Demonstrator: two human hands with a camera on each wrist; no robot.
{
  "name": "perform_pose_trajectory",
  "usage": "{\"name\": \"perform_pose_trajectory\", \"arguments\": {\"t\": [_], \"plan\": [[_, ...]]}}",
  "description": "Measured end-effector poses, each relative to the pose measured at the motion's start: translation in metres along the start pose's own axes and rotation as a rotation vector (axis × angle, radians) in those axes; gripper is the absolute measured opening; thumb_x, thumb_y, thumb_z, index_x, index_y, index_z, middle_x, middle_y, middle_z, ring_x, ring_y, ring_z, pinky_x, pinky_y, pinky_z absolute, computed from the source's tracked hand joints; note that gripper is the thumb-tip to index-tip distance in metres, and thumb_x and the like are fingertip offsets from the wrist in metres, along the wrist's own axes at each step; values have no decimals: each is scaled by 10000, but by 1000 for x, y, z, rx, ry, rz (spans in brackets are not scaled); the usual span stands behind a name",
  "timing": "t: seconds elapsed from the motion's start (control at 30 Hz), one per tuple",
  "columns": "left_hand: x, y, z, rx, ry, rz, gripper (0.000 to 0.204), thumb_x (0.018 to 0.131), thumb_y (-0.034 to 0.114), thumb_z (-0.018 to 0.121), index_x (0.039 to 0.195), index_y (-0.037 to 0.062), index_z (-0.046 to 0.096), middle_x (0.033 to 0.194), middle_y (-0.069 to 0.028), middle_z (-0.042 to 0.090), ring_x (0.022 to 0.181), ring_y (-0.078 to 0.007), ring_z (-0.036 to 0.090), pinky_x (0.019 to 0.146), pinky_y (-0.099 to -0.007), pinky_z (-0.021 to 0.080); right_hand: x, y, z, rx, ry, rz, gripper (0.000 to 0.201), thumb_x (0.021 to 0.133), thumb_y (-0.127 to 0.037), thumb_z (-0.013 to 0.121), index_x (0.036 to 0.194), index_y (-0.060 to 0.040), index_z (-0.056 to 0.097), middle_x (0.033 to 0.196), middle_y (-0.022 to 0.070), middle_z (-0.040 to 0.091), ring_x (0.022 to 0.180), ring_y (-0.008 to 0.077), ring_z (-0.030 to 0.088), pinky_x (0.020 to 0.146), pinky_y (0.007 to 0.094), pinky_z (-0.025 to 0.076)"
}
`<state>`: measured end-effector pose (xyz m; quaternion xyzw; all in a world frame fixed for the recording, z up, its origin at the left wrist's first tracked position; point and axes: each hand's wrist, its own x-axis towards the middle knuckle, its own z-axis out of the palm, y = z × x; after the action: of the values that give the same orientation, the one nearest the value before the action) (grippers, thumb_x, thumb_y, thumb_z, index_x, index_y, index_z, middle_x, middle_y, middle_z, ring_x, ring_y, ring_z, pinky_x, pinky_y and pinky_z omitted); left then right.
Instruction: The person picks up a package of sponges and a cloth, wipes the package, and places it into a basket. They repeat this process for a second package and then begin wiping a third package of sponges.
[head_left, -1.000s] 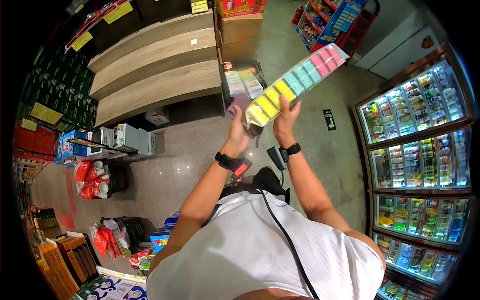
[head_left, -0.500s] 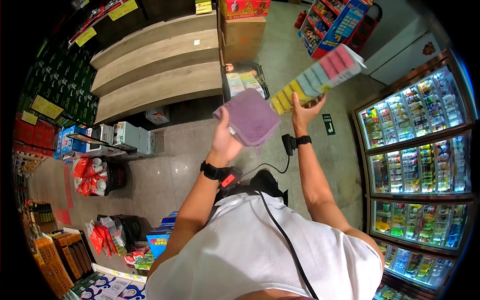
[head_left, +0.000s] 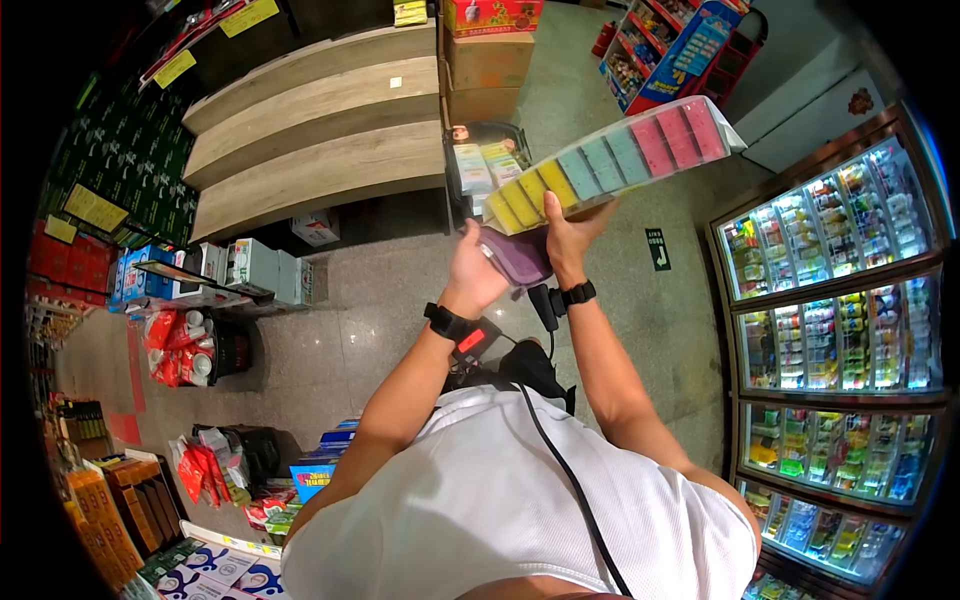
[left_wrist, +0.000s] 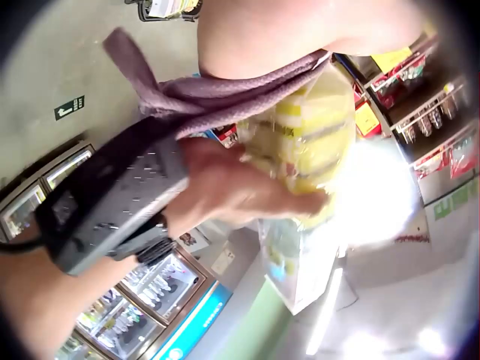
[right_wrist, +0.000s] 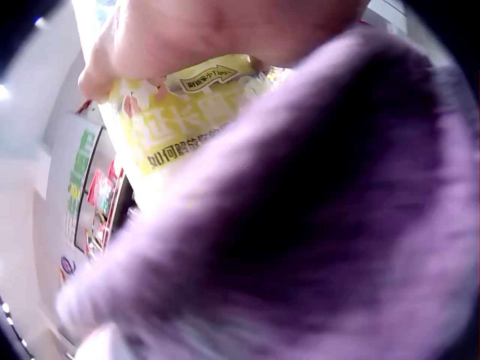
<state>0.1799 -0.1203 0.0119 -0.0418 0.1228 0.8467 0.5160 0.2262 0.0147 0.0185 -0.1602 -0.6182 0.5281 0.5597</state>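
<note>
Only the head view shows the pack's [head_left: 600,167] pink blocks [head_left: 678,138].

Head view: fingers of the left hand [head_left: 476,274] run out of sight under the purple cloth [head_left: 520,258], those of the right hand [head_left: 573,240] go partly behind the sponge pack [head_left: 640,150], and the goods [head_left: 850,335] in the lit coolers [head_left: 840,397] are too small to identify. Right wrist view: cloth badly blurred (it also masks part of the pack's printed text [right_wrist: 176,135]). Left wrist view: left hand cut off by the top edge, white glare [left_wrist: 382,199] obscuring whatever lies beside the pack.
</note>
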Motion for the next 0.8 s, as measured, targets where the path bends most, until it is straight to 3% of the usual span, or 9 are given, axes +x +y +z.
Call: {"name": "perform_pose_trajectory", "arguments": {"t": [0.07,0.17,0.3,0.43,0.57,0.63,0.67,0.77,0.8], "plan": [[3,8,-10,-113,13,29,640,1018,508,201,1384,24,402,1460,-174,402,1357,-351,360,1143,-509,246,-3,0,-3,12,-12,8,964,677,-137,836,1425,-1,244,1355,139,367,1264,254,368,1077,378,285],[9,14,-25,-139,-96,82,669,1019,516,172,1421,14,353,1477,-178,374,1367,-344,348,1141,-511,244,-10,-3,-6,27,-61,32,947,673,-156,837,1413,2,266,1318,135,408,1230,247,402,1055,377,313],[4,22,-20,-135,-65,73,659,1021,510,176,1412,14,367,1477,-166,380,1363,-349,354,1135,-511,256,-19,-12,-7,-68,-208,-27,930,676,-159,827,1405,3,273,1293,140,437,1206,241,424,1032,375,340],[-2,25,-22,-137,-47,85,686,1012,528,181,1420,7,361,1478,-171,382,1366,-345,354,1151,-501,239,-14,3,-4,-79,-193,-133,854,693,-232,852,1345,-6,348,1254,118,454,1154,222,448,995,360,360],[-17,39,-23,-125,-85,114,603,1021,480,290,1410,27,372,1460,-146,407,1342,-324,384,1129,-496,279,9,21,-18,-52,-114,-62,929,651,-240,873,1368,6,337,1251,141,457,1167,250,457,1004,376,365],[-26,53,-20,-118,-87,139,624,1012,484,314,1412,10,377,1464,-159,406,1357,-329,371,1146,-495,253,24,17,-30,-608,-145,-306,995,619,-259,879,1395,15,319,1238,188,461,1170,303,467,1011,401,373],[-29,60,-17,-94,-95,176,621,1004,481,352,1411,13,382,1461,-154,411,1350,-329,381,1140,-500,263,23,34,-39,-622,-225,-263,1052,600,-252,861,1416,37,264,1225,238,430,1164,387,441,1002,464,379],[-38,79,-12,62,-77,295,621,1003,481,361,1412,15,384,1457,-151,418,1345,-336,388,1132,-510,273,6,47,-44,-696,-264,-141,1054,602,-277,857,1409,52,264,1228,240,434,1162,392,445,999,467,378],[-39,86,-17,122,-91,293,614,1006,471,378,1424,22,379,1469,-127,412,1345,-308,396,1132,-470,293,1,47,-41,-707,-277,-121,1049,609,-281,852,1400,73,260,1218,251,438,1158,404,447,1000,470,377]]}}
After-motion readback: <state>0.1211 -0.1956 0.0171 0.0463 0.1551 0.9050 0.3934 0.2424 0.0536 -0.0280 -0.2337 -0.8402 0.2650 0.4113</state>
